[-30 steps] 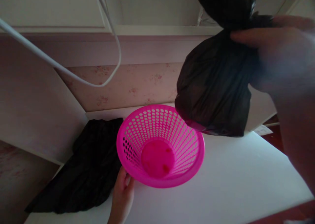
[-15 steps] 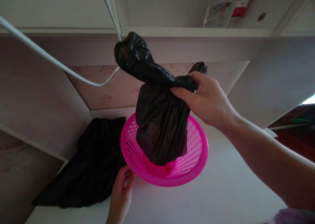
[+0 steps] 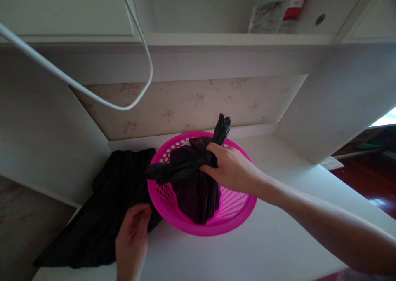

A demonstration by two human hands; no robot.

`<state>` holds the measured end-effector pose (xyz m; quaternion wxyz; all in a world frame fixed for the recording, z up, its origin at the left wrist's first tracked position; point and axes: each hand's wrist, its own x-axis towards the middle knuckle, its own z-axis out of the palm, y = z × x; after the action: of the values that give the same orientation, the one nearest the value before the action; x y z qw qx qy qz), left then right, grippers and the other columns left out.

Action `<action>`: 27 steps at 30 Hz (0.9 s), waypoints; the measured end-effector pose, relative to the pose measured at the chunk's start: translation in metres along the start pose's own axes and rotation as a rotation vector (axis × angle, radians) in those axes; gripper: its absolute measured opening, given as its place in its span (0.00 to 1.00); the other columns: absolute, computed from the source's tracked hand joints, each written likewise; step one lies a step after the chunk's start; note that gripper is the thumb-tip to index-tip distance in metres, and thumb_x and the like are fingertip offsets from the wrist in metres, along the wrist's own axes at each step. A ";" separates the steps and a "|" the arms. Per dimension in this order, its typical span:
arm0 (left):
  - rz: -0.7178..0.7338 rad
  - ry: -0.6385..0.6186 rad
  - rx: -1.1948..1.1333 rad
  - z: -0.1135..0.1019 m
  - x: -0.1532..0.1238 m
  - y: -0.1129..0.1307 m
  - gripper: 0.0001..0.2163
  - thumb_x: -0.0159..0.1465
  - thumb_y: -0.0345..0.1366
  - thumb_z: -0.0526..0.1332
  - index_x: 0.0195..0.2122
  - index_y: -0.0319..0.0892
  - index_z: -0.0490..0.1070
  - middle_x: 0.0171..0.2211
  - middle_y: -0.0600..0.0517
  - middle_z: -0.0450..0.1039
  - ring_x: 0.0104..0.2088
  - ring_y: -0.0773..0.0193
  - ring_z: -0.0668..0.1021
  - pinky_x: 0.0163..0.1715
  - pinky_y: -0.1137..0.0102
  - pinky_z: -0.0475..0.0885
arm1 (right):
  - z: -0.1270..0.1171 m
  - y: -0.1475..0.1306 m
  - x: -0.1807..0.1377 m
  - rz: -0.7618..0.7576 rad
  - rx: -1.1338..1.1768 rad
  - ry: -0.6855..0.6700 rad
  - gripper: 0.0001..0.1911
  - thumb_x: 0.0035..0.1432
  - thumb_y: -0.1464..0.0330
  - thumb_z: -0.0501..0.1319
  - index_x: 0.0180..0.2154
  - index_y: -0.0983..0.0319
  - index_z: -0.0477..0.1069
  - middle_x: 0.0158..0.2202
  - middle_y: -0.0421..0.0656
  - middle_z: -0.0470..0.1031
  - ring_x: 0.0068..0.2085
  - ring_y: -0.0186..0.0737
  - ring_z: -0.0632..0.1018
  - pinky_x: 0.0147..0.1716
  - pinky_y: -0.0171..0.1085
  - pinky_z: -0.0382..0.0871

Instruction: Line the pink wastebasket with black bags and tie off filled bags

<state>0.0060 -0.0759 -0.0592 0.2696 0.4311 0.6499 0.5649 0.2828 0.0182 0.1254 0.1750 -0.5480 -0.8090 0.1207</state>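
Note:
A bright pink perforated plastic basket (image 3: 235, 215) stands on a white desk (image 3: 278, 240). Inside it sits a tied black plastic bag (image 3: 194, 190), its knotted top sticking up above the rim. My right hand (image 3: 230, 169) is closed round the bag's twisted neck, over the middle of the basket. My left hand (image 3: 133, 235) hovers at the basket's left side, just off its rim, above the edge of a black cloth (image 3: 105, 215); its fingers are loosely curled and hold nothing.
A white cable (image 3: 93, 95) loops down from above at the left. A shelf (image 3: 235, 38) overhead carries some packets (image 3: 278, 9). White side panels wall the desk nook on both sides. Dark red floor (image 3: 371, 182) shows at the right.
My right hand has lowered the black bag from the air down into the pink basket. My left hand has come off the basket's rim and shifted left over the black cloth.

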 end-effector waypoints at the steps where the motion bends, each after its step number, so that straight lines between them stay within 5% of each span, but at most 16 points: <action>1: 0.071 0.051 0.028 -0.002 0.005 0.012 0.14 0.62 0.49 0.67 0.40 0.44 0.78 0.37 0.51 0.80 0.38 0.57 0.82 0.41 0.65 0.78 | 0.003 0.002 0.000 -0.012 -0.030 -0.040 0.11 0.61 0.62 0.65 0.41 0.60 0.70 0.34 0.46 0.81 0.34 0.46 0.78 0.27 0.38 0.51; 6: 0.585 0.136 0.110 -0.008 0.029 0.092 0.02 0.68 0.35 0.64 0.40 0.45 0.76 0.40 0.52 0.76 0.41 0.62 0.79 0.43 0.68 0.75 | 0.009 0.012 0.002 -0.113 -0.100 -0.172 0.06 0.62 0.65 0.64 0.39 0.60 0.72 0.36 0.48 0.82 0.36 0.47 0.80 0.28 0.38 0.50; 12: 0.938 -0.576 0.443 0.031 0.056 0.175 0.08 0.73 0.36 0.58 0.44 0.45 0.78 0.43 0.50 0.81 0.45 0.60 0.82 0.52 0.65 0.76 | 0.010 0.019 0.004 -0.261 -0.083 -0.307 0.11 0.59 0.72 0.64 0.45 0.63 0.72 0.37 0.49 0.82 0.37 0.47 0.82 0.28 0.37 0.54; 16: 0.993 -0.920 0.694 0.072 0.069 0.187 0.11 0.70 0.34 0.64 0.52 0.44 0.77 0.52 0.47 0.81 0.53 0.51 0.81 0.55 0.56 0.76 | 0.011 0.022 0.006 -0.285 -0.061 -0.268 0.15 0.58 0.73 0.63 0.48 0.65 0.71 0.40 0.51 0.82 0.38 0.48 0.82 0.30 0.37 0.58; 21: 0.982 -0.951 0.850 0.093 0.075 0.181 0.16 0.68 0.27 0.63 0.57 0.41 0.74 0.53 0.40 0.80 0.51 0.44 0.84 0.46 0.56 0.80 | 0.006 0.023 0.005 -0.274 -0.020 -0.232 0.34 0.55 0.73 0.67 0.63 0.65 0.65 0.41 0.51 0.81 0.40 0.48 0.80 0.32 0.37 0.61; 27: 1.025 -0.949 0.870 0.080 0.091 0.184 0.24 0.65 0.21 0.57 0.60 0.46 0.73 0.50 0.44 0.82 0.50 0.50 0.84 0.45 0.61 0.78 | 0.000 0.030 0.004 -0.263 -0.076 -0.285 0.50 0.55 0.73 0.68 0.75 0.60 0.49 0.40 0.50 0.82 0.36 0.46 0.80 0.31 0.37 0.60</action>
<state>0.0758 0.0409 0.1138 0.0329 0.9332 0.3503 0.0732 0.3071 0.0336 0.1144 0.0521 -0.4211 -0.8942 0.1426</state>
